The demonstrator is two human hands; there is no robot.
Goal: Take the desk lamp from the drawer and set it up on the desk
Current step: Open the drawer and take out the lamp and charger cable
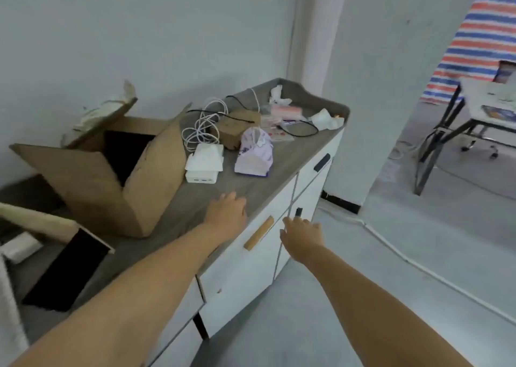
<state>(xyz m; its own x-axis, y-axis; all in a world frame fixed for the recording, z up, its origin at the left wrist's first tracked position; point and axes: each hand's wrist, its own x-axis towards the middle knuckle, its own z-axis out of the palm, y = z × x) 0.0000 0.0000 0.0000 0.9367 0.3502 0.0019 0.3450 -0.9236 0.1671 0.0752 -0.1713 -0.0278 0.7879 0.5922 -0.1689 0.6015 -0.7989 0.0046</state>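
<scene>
A white cabinet with a grey wood-grain top (268,171) stands against the wall. Its front has a drawer (245,257) with a slanted wooden handle (259,233), and the drawer is closed. A small black handle (298,212) sits on the panel to the right. My left hand (227,213) rests palm down on the top near the front edge, holding nothing. My right hand (303,237) reaches toward the cabinet front beside the wooden handle, fingers spread, just below the black handle. No desk lamp is in sight.
An open cardboard box (111,176) stands on the top at left. Behind it lie a white power strip (205,163), coiled white cables (203,123), a purple tissue pack (255,153) and crumpled paper. A table (485,107) stands at the far right.
</scene>
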